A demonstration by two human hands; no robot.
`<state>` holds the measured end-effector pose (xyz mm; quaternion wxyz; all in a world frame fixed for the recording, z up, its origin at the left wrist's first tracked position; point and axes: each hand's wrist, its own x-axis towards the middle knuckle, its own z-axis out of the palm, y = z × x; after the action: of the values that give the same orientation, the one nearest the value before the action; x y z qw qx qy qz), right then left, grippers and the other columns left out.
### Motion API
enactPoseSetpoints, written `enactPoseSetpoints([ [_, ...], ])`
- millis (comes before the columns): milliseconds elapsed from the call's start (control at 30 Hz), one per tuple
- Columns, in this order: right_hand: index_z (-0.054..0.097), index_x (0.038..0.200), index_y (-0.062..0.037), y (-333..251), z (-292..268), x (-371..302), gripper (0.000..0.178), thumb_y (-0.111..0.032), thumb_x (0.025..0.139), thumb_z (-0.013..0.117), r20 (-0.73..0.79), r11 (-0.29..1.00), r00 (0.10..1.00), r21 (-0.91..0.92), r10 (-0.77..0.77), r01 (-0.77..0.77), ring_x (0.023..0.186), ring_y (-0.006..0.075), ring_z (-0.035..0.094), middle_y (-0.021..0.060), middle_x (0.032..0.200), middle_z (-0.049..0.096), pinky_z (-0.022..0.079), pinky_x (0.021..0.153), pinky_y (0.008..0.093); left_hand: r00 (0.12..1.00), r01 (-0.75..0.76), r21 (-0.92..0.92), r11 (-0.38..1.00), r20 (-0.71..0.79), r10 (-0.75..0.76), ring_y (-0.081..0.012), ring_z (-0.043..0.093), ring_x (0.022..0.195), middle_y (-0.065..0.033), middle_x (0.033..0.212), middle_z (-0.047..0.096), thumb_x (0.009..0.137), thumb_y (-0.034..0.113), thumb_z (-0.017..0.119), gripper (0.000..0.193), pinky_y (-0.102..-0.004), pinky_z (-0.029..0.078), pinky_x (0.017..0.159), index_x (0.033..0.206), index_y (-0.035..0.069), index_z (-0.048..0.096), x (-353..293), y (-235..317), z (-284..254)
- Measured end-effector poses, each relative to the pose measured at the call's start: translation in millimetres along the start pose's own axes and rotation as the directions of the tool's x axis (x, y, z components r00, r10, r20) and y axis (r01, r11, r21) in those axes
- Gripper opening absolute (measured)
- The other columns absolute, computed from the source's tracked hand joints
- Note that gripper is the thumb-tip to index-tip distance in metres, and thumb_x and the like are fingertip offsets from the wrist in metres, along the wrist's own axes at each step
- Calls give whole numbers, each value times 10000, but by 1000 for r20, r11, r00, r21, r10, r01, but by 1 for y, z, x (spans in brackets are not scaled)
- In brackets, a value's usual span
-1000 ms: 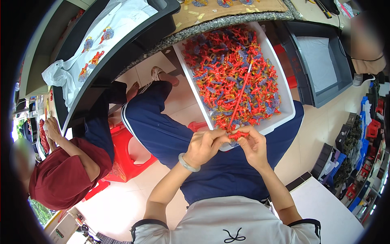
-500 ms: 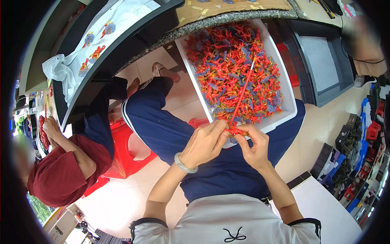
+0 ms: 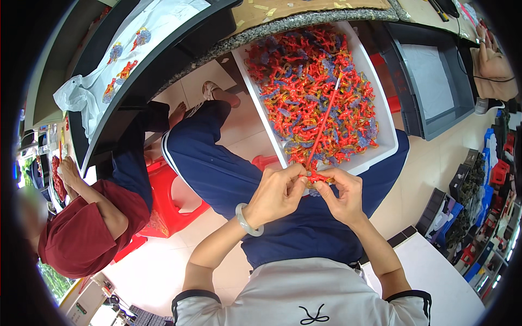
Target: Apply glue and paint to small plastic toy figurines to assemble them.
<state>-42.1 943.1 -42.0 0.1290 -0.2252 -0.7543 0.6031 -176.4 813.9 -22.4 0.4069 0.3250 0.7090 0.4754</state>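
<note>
Over the near edge of a white tub (image 3: 387,122), both my hands pinch one small red figurine (image 3: 318,177) with yellow and bluish translucent parts. My left hand (image 3: 273,198), with a pale bangle on its wrist, grips it from the left, fingers curled in. My right hand (image 3: 343,196) holds its right end between thumb and forefinger. A thin red stick (image 3: 324,122), like a brush with a pale collar and yellowish tip, slants across the tub. Its near end meets my left fingertips; whether they hold it cannot be told. Many similar red, yellow and blue pieces (image 3: 304,81) fill the tub.
The tub rests on my lap against a granite-edged bench (image 3: 304,23). A grey crate (image 3: 459,103) stands right of it. At left, a dark tray (image 3: 163,60) carries several pieces on white sheeting. A co-worker in a maroon shirt (image 3: 81,233) sits near a red stool (image 3: 168,201).
My hands have shifted very slightly, and the figurine has turned a little between my fingers. At the upper right, another person's hand has moved.
</note>
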Motion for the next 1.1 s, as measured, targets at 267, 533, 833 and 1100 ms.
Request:
enactPoseSetpoints([
  [267,636,943,49,0,-5,0,165,-9,793,678,-22,999,1000,26,20,-19,755,197,678,144,842,680,513,680,280,999,-39,-22,999,-23,39,-157,518,379,-121,496,512,831,4,560,54,-270,361,407,793,-31,574,5,4,5],
  [533,640,939,58,-7,-2,9,146,7,806,667,1,994,1000,108,2,-2,742,135,644,120,804,668,499,673,258,994,-90,-11,996,-62,89,-115,481,396,-108,511,509,830,1,557,49,-262,338,401,796,-30,573,7,-1,1],
  [833,619,1031,61,-62,-2,38,295,-59,771,691,77,984,981,48,-177,174,843,193,648,153,937,666,502,741,298,955,-240,59,969,-167,247,-242,572,458,-143,561,548,838,38,554,43,-338,400,439,812,9,574,-6,52,-48],
  [1100,475,1279,61,-78,-19,84,420,38,862,518,-90,965,988,221,-127,144,997,207,615,140,1106,603,477,889,309,626,-131,128,983,-758,182,-40,394,415,-1,533,522,950,214,514,266,-190,263,404,821,12,630,-3,98,-220],
])
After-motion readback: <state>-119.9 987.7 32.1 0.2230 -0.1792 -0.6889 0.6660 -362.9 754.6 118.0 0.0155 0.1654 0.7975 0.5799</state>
